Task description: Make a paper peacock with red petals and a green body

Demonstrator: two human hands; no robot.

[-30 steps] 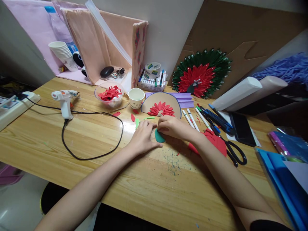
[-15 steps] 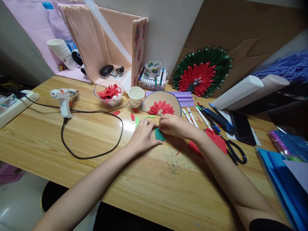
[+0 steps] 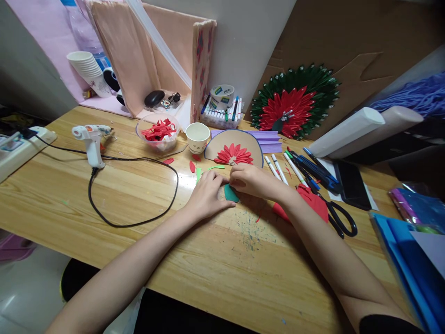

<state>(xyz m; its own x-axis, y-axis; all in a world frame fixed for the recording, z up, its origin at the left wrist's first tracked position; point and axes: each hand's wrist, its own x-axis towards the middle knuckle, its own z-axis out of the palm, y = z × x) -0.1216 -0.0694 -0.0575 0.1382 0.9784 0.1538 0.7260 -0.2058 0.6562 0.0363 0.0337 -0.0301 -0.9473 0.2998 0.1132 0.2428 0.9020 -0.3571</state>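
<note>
A small piece of dark green paper [image 3: 231,193] lies on the wooden table between my two hands. My left hand [image 3: 207,195] steadies it, thumb along the lower edge and fingertips by the upper left edge. The fingers of my right hand [image 3: 247,178] are bent into a pinch at the paper's upper right edge; their tips are partly hidden. Just beyond my hands is a rounded cardboard piece [image 3: 255,150] with a blue rim, bearing a half-ring of red petals [image 3: 233,152]. Loose red petals [image 3: 192,166] and light green scraps [image 3: 199,174] lie beyond my left hand.
A glue gun [image 3: 91,147] stands at left, its black cord [image 3: 134,226] looping across the table. Behind are a bowl of red scraps [image 3: 158,132] and a paper cup [image 3: 197,139]. Scissors [image 3: 342,220], red paper [image 3: 311,204] and markers [image 3: 276,167] lie at right.
The view has shifted slightly. Both hands stay at the green paper in nearly the same pose, and nothing else has visibly moved.
</note>
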